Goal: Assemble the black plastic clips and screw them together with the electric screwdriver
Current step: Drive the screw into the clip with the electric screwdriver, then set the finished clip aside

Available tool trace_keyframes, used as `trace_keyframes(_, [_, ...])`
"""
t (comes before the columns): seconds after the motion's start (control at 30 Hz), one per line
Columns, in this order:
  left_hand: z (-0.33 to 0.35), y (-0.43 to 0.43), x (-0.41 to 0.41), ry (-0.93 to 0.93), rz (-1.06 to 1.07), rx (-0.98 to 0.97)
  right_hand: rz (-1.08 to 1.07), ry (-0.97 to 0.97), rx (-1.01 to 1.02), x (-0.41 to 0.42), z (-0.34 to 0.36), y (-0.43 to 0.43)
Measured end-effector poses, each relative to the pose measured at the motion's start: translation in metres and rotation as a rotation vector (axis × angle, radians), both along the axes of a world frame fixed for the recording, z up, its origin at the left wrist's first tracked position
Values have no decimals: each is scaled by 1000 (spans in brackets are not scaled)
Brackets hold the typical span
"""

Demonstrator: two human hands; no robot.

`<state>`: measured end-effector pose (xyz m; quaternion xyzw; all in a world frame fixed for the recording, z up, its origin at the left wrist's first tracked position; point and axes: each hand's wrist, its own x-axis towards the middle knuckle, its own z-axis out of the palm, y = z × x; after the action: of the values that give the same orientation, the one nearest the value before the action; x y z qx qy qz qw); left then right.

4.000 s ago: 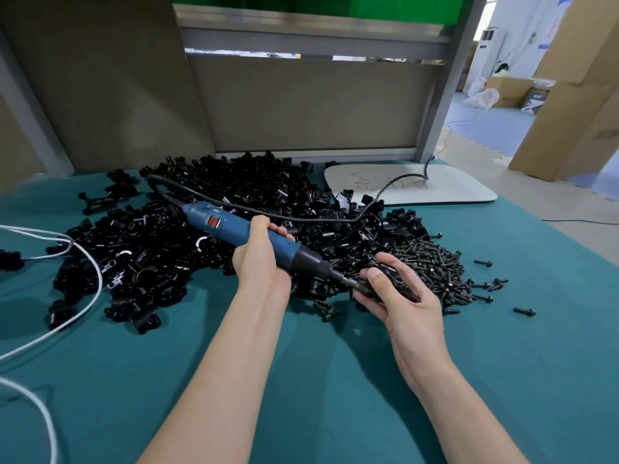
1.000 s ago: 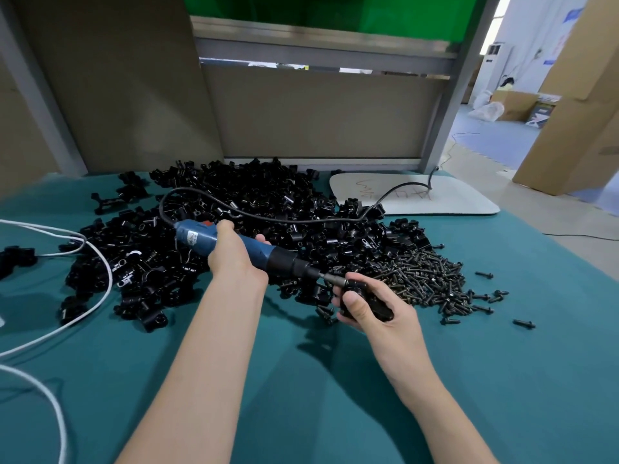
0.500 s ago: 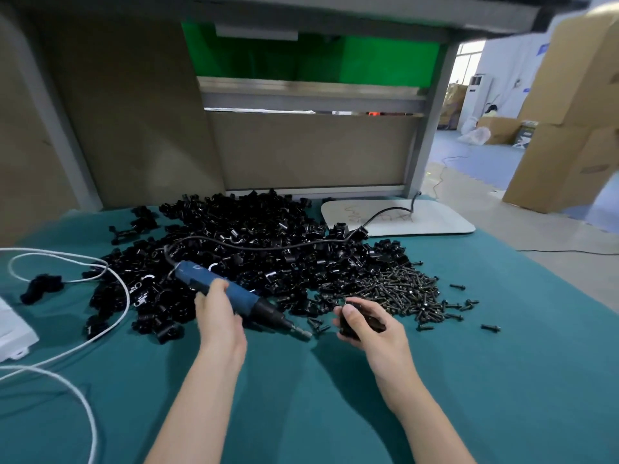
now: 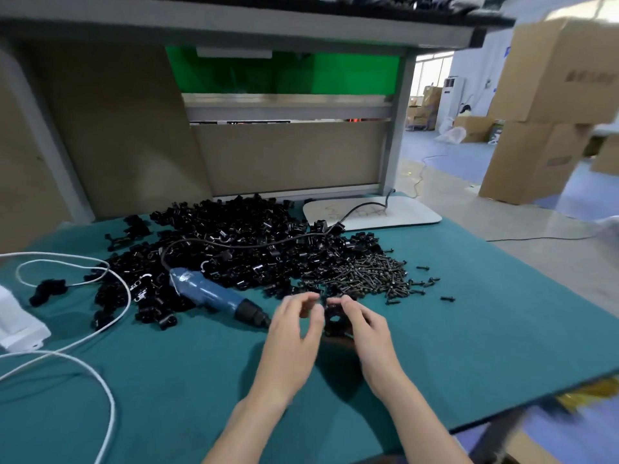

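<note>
Teal mat across the counter [image 4: 469,346], and right behind it a beige back panel [image 4: 288,155] closes off the view, set in a grey metal frame [image 4: 398,128]. Overhead a grey shelf [image 4: 234,25] juts out over the work, with a bright green board [image 4: 284,72] just beneath it. To the right the room opens up: tall stacked cardboard boxes [image 4: 549,112], smaller boxes [image 4: 474,128] further back, a white floor-standing unit [image 4: 454,95] beside a daylit window [image 4: 432,70]. The far floor [image 4: 445,159] is blue, the near floor [image 4: 536,262] pale, and a thin cable [image 4: 542,236] trails across it.
</note>
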<state>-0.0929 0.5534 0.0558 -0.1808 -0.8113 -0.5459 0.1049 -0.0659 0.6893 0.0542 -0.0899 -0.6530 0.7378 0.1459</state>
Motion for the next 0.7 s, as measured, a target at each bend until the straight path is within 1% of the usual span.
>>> trace_keyframes(0.07, [0, 12, 11, 2, -122, -33, -7, 25, 65, 13, 0, 6])
trace_keyframes(0.2, [0, 33, 22, -17, -251, -91, -53, 30, 136, 47, 4, 34])
trace_keyframes(0.33, [4, 70, 44, 19, -408, -223, -78, -41, 232, 92, 17, 78])
trace_keyframes(0.47, [11, 124, 77, 43, -520, -196, -109, -136, 268, 148, 33, 129])
trace_keyframes(0.57, [15, 165, 102, -5, -599, -189, -245, -204, 344, 189, 38, 163])
trace_keyframes(0.7, [16, 196, 121, -74, -745, -257, -498, -248, 496, 219, 35, 192])
